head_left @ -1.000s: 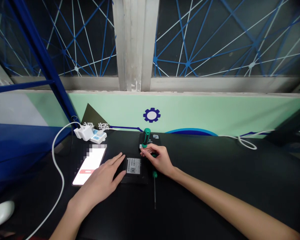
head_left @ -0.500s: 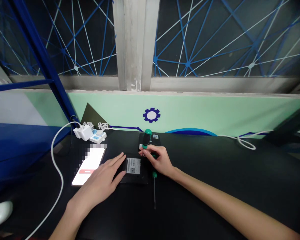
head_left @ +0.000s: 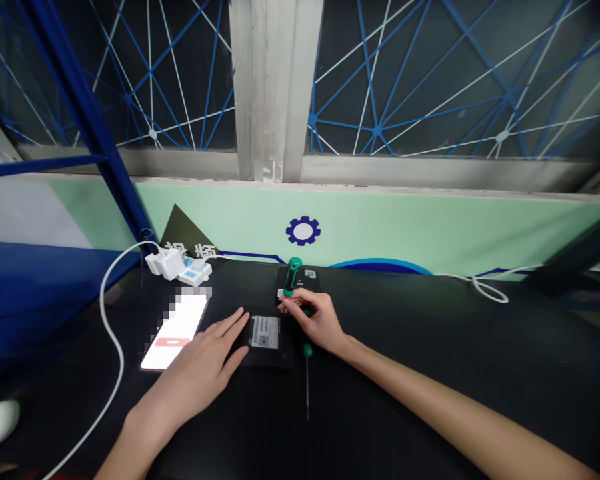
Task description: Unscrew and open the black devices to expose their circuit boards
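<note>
while the left hand [head_left: 205, 357] lies spread against the box [head_left: 267, 337] on the table [head_left: 230, 433], the right hand [head_left: 321, 321] pinches a screwdriver [head_left: 293, 277] near its far edge, seemingly turned slightly since just before, suggesting screwing, though its tip is hidden.

There are two screwdrivers [head_left: 293, 272] [head_left: 307, 351], two black cases [head_left: 270, 360] [head_left: 307, 283], one phone [head_left: 179, 327] and one power strip [head_left: 196, 273].

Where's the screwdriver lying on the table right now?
In the head view, that screwdriver lies just right of the nearer black box, its handle partly hidden by the right hand.
</note>
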`<state>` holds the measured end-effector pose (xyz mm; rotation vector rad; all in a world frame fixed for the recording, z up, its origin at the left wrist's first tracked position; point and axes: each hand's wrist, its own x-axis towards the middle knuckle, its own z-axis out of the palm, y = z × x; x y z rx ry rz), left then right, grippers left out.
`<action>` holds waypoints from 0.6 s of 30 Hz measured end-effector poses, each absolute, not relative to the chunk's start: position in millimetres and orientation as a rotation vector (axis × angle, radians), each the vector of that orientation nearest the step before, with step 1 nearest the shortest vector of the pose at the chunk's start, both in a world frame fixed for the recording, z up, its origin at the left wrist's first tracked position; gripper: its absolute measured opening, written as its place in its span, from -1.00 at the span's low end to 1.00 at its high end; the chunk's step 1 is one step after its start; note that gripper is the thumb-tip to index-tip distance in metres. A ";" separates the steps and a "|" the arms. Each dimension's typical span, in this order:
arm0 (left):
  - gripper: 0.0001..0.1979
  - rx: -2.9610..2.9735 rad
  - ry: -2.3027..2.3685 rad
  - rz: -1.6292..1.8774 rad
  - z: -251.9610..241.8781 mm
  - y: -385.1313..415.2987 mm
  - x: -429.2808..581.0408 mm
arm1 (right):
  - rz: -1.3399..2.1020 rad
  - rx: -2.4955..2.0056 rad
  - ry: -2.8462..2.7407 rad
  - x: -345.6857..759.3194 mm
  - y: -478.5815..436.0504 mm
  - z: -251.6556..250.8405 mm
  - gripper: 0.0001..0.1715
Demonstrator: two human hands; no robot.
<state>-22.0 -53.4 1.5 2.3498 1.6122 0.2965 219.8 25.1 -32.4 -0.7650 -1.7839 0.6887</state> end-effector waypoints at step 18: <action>-0.44 2.408 1.573 0.366 -7.0 -46.6 -22.6 | 0.673 -0.799 -1.747 218.6 25.8 -34.7 -0.75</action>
